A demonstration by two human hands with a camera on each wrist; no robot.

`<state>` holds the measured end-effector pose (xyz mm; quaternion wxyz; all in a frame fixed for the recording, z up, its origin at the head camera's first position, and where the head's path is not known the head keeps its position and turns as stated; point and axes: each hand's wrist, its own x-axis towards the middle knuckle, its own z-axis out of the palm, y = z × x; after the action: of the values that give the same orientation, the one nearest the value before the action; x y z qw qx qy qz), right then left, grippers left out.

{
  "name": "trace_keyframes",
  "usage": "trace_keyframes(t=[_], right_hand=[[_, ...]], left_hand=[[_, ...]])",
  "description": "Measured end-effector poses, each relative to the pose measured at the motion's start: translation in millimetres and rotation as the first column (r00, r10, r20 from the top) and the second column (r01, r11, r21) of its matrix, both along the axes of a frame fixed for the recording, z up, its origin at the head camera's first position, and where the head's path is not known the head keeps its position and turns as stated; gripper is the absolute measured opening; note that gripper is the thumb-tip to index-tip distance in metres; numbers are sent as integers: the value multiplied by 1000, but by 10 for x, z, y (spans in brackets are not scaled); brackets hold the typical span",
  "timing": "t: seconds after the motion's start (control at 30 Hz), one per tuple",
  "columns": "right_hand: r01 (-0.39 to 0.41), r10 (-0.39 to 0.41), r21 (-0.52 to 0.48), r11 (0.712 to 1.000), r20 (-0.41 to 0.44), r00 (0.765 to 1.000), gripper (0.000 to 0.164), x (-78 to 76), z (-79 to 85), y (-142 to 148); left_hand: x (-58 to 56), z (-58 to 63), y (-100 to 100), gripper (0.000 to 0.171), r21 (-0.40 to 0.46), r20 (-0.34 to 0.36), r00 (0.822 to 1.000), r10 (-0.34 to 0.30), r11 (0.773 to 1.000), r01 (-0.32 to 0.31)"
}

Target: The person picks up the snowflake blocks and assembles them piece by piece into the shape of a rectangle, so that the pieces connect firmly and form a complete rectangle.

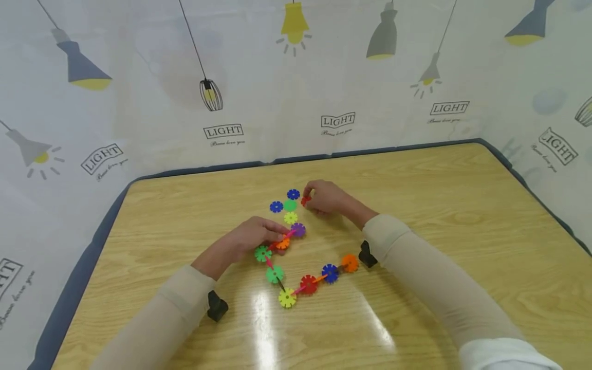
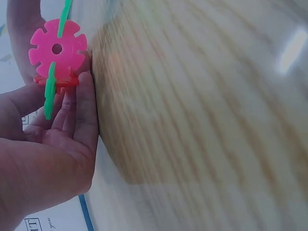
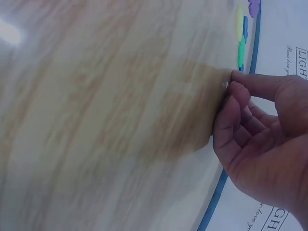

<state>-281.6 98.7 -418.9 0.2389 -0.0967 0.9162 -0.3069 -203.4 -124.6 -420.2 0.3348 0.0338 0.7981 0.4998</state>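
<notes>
Chain of slotted flower discs (image 1: 275,274) bends through the centre and lower centre of the head frame; left hand (image 1: 253,237) pinches it near its upper end, close to a purple disc (image 1: 298,229); right hand (image 1: 326,197), just above centre, pinches a separate red disc (image 1: 306,201) at the fingertips; two blue discs (image 1: 276,206), a green disc (image 1: 290,205) and a yellow disc (image 1: 290,218) lie to its left on the wood-grain table (image 1: 439,205).

At mid-frame, the chain (image 1: 275,274) is coloured green, yellow, red, blue, orange, pink and purple; above it, discs (image 1: 290,205) are seen in blue, green, yellow and red. The bench (image 1: 462,216) is grained in tan. Up top, the white backdrop (image 1: 268,77) is printed with yellow, grey and blue lamps (image 1: 294,20).
</notes>
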Motion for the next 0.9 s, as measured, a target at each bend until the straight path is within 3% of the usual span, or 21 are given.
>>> trace_keyframes(t=[0.2,0.33,0.43,0.6,0.9], right_hand=[[-22,22,42,999,0,1000,22,-16,27,68],[-36,35,54,998,13,999,31,0,32,131],[-34,34,42,999,19,999,28,38,35,181],[-74,75,-34,997,39,996,16,128,39,251],[-142,150,-125,982,57,987,11,297,41,355]], left_hand=[[-27,-29,-25,27,-13,-19,1000,-14,1000,13],[-35,-50,-39,27,-20,-25,999,-26,999,26],[-32,-60,-41,27,-16,-23,999,-39,999,39],[-22,-70,-44,26,-17,-28,999,-45,999,45],[-18,-66,-56,26,0,-23,999,-27,1000,27]])
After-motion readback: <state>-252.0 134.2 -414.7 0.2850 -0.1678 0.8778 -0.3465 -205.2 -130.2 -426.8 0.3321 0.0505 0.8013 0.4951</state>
